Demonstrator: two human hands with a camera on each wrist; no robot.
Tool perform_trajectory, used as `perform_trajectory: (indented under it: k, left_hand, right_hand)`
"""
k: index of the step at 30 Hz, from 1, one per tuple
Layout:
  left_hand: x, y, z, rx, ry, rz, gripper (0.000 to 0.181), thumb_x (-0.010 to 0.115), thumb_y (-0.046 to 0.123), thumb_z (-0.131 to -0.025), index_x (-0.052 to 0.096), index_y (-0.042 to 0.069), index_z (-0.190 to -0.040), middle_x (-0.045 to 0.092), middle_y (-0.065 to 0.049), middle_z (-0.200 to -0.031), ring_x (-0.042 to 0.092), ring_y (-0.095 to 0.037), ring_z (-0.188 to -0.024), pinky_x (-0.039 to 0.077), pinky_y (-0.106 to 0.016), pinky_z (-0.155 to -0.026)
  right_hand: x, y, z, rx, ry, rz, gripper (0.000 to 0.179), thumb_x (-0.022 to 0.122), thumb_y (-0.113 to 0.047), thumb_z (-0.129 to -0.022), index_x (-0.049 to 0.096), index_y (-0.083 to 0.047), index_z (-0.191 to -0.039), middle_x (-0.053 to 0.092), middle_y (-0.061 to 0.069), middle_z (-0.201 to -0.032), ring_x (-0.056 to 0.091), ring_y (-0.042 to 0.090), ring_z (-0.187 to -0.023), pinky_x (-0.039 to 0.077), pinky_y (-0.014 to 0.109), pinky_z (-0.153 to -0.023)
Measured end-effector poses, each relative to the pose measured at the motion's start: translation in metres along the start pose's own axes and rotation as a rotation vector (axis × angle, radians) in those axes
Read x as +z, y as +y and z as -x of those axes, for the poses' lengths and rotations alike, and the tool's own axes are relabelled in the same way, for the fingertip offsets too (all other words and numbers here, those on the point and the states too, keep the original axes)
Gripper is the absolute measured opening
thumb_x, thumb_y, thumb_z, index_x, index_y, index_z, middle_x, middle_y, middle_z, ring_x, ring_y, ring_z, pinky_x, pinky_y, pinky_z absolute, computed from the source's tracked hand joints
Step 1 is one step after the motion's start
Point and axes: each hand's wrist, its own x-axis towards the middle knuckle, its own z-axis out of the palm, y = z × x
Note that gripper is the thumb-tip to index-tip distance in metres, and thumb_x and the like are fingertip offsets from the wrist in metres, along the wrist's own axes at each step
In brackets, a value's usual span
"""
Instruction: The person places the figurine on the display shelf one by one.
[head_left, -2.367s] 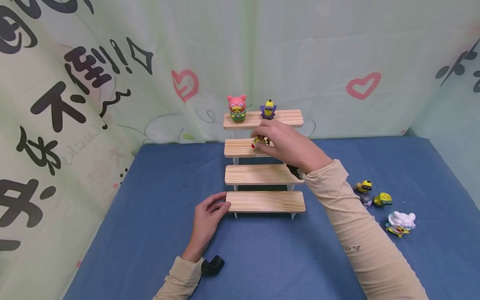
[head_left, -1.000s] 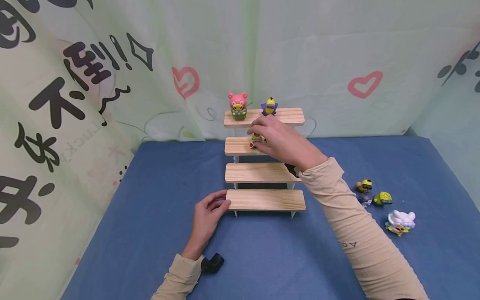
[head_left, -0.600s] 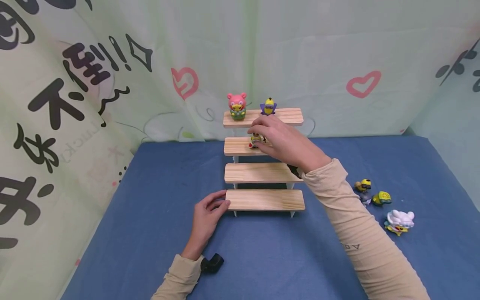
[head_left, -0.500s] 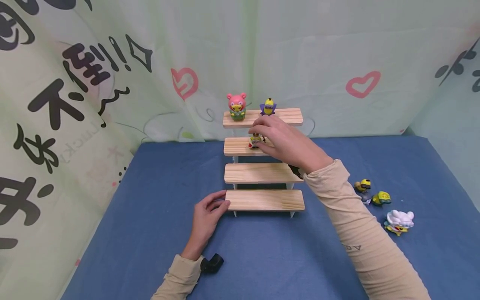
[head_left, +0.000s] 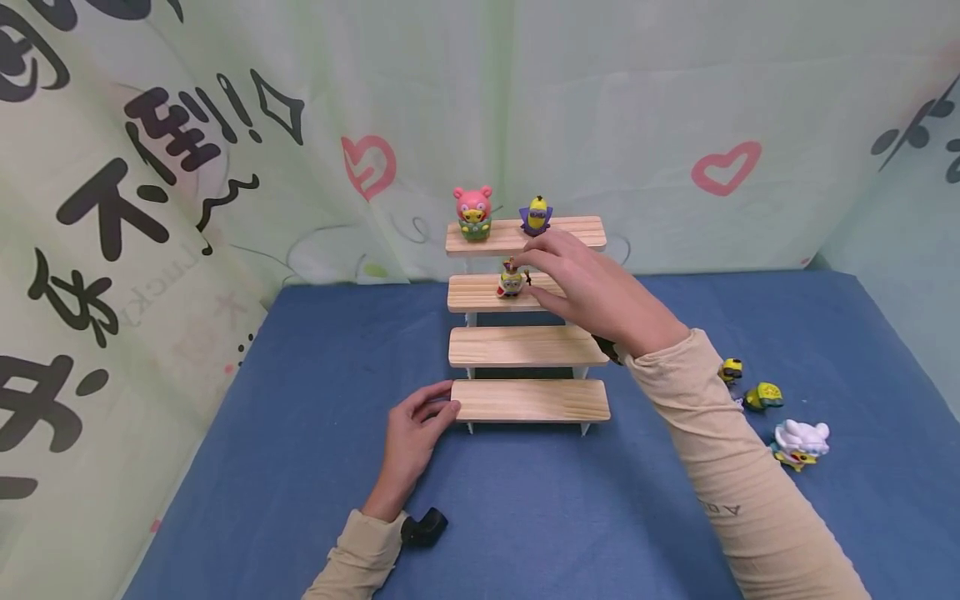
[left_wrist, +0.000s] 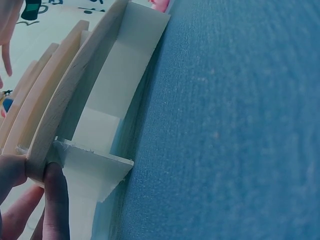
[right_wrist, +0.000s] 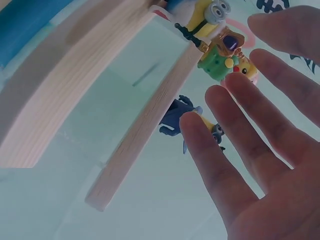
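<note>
A small crowned minion figurine [head_left: 511, 281] stands upright on the second-highest step of the wooden tiered display stand [head_left: 525, 346]. Just to its right is my right hand [head_left: 592, 287], holding nothing, with the fingers spread apart in the right wrist view. My left hand [head_left: 416, 425] pinches the left end of the lowest step, one finger [left_wrist: 55, 200] underneath the board. On the top step are a pink bear-eared figurine [head_left: 474, 214] at the left and a purple-caped minion figurine [head_left: 536, 217] near the middle.
On the blue cloth at the right lie a yellow-green figurine [head_left: 764, 397], a white-topped figurine [head_left: 801, 444] and a black-and-yellow figurine [head_left: 731, 371] partly behind the right sleeve. A printed curtain [head_left: 600, 125] hangs behind the stand.
My right hand has let go of the crowned minion figurine and drawn back slightly to the right. The figurine stays on its step; my left hand keeps its grip.
</note>
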Motion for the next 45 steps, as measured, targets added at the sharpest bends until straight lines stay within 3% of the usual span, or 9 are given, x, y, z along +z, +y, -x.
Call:
perform_trajectory:
  k: [12, 18, 27, 36, 45]
  left_hand:
    - [0.000, 0.001, 0.002, 0.007, 0.008, 0.004, 0.037, 0.075, 0.012, -0.090, 0.067, 0.004, -0.125, 0.067, -0.014, -0.124, 0.070, -0.020, -0.100, 0.055, -0.020, -0.082]
    - [0.000, 0.002, 0.002, 0.004, 0.011, 0.001, 0.037, 0.075, 0.011, -0.090, 0.067, 0.004, -0.125, 0.067, -0.014, -0.124, 0.070, -0.021, -0.101, 0.055, -0.020, -0.083]
    - [-0.001, 0.000, 0.002, 0.004, 0.019, -0.003, 0.037, 0.075, 0.011, -0.089, 0.067, 0.003, -0.125, 0.067, -0.015, -0.123, 0.070, -0.021, -0.100, 0.055, -0.019, -0.082]
    - [-0.001, -0.002, 0.001, 0.009, 0.015, 0.005, 0.037, 0.075, 0.012, -0.089, 0.067, 0.004, -0.124, 0.067, -0.014, -0.123, 0.069, -0.019, -0.100, 0.055, -0.020, -0.083]
    - [0.001, -0.002, -0.001, 0.013, 0.008, -0.001, 0.036, 0.075, 0.013, -0.089, 0.067, 0.004, -0.123, 0.067, -0.014, -0.122, 0.070, -0.019, -0.098, 0.056, -0.021, -0.082]
  right_hand:
    - [0.002, 0.006, 0.018, 0.067, -0.027, 0.019, 0.038, 0.069, -0.007, -0.092, 0.062, -0.003, -0.128, 0.060, 0.014, -0.126, 0.057, 0.029, -0.113, 0.051, 0.045, -0.092]
    - [0.002, 0.012, 0.031, 0.051, -0.004, 0.027, 0.036, 0.069, -0.004, -0.091, 0.062, 0.000, -0.126, 0.060, 0.015, -0.126, 0.057, 0.031, -0.117, 0.052, 0.045, -0.092]
    - [0.002, 0.019, 0.050, 0.057, 0.033, 0.070, 0.038, 0.075, -0.006, -0.087, 0.063, -0.001, -0.123, 0.060, 0.012, -0.121, 0.059, 0.026, -0.108, 0.054, 0.042, -0.085]
    - [0.000, 0.024, 0.070, 0.080, 0.055, 0.071, 0.040, 0.076, -0.003, -0.085, 0.063, -0.001, -0.123, 0.060, 0.012, -0.121, 0.058, 0.028, -0.111, 0.053, 0.045, -0.087]
    - [-0.003, 0.029, 0.093, 0.133, 0.009, 0.073, 0.041, 0.075, -0.005, -0.086, 0.062, -0.002, -0.125, 0.059, 0.013, -0.124, 0.056, 0.029, -0.113, 0.053, 0.048, -0.086]
